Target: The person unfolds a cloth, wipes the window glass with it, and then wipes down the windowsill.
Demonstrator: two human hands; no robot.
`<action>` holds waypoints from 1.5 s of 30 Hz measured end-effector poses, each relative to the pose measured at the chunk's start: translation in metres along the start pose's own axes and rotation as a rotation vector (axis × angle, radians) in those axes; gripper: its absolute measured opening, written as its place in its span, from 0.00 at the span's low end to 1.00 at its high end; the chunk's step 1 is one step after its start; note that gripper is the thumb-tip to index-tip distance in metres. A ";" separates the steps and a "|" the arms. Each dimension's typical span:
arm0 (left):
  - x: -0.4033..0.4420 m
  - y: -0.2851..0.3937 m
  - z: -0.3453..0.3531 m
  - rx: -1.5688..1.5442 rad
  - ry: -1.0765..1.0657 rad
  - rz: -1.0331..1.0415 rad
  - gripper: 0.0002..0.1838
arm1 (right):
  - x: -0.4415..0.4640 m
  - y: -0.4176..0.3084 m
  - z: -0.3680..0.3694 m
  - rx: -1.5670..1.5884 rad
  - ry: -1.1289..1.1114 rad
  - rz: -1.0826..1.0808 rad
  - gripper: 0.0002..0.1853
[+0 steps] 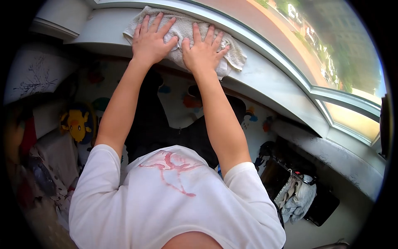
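Observation:
A light-coloured towel point(182, 31) lies spread along the white windowsill point(105, 25), its right end hanging over the front edge. My left hand point(152, 43) presses flat on the towel's left part, fingers spread. Beside it, my right hand point(204, 50) rests on the towel's middle-right part, also with fingers apart. Neither hand grips the cloth. Part of the towel is hidden under both palms.
Behind the sill runs the window frame point(265, 52), with a bright outdoor view through the glass. A yellow plush toy point(77, 125) is at the lower left. Grey and white cloths point(296, 197) hang at the lower right, beside a black object point(322, 208).

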State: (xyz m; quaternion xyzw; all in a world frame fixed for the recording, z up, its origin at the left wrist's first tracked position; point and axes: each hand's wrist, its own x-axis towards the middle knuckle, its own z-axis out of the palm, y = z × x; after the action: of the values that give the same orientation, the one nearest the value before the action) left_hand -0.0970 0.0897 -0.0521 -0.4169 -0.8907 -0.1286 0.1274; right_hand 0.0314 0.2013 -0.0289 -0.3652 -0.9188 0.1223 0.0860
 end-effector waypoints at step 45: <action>-0.031 -0.021 -0.020 -0.030 -0.032 -0.096 0.40 | -0.008 -0.019 0.016 0.029 0.130 -0.269 0.33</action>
State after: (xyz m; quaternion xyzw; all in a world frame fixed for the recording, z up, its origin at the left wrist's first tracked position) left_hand -0.0918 0.0480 -0.0464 -0.3773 -0.9097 -0.1415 0.1005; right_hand 0.0213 0.1798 -0.0389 -0.2446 -0.9501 0.0992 0.1662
